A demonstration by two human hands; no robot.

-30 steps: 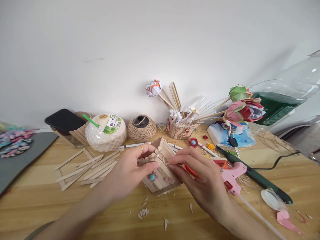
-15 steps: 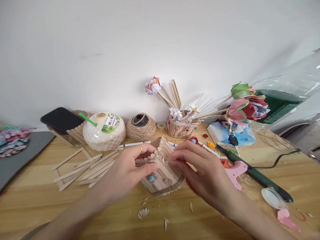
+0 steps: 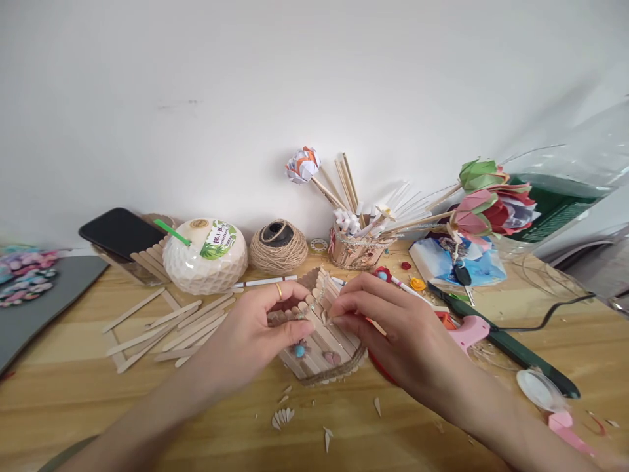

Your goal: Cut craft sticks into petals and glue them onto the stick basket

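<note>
A small box of wooden craft sticks (image 3: 322, 347) rests on the wooden table (image 3: 73, 387) in the middle of the view. It has a blue bead and a pink piece on its front and twine round its base. My left hand (image 3: 255, 334), with a ring on it, grips the box's left side. My right hand (image 3: 393, 334) pinches at the box's upper edge with thumb and forefinger; what lies between the fingertips is too small to tell.
Loose craft sticks (image 3: 167, 328) lie left of the box. Behind stand a white coconut-shaped cup (image 3: 204, 255), a twine ball (image 3: 278, 248), a phone (image 3: 120, 233) and a holder of paper flowers (image 3: 356, 246). A pink glue gun (image 3: 466, 331) and green tool (image 3: 506, 344) lie right. Small cut chips (image 3: 282, 416) dot the front.
My right hand has slid left over the red item and part of the glue gun, closing on the box's top edge. My left hand has kept its grip.
</note>
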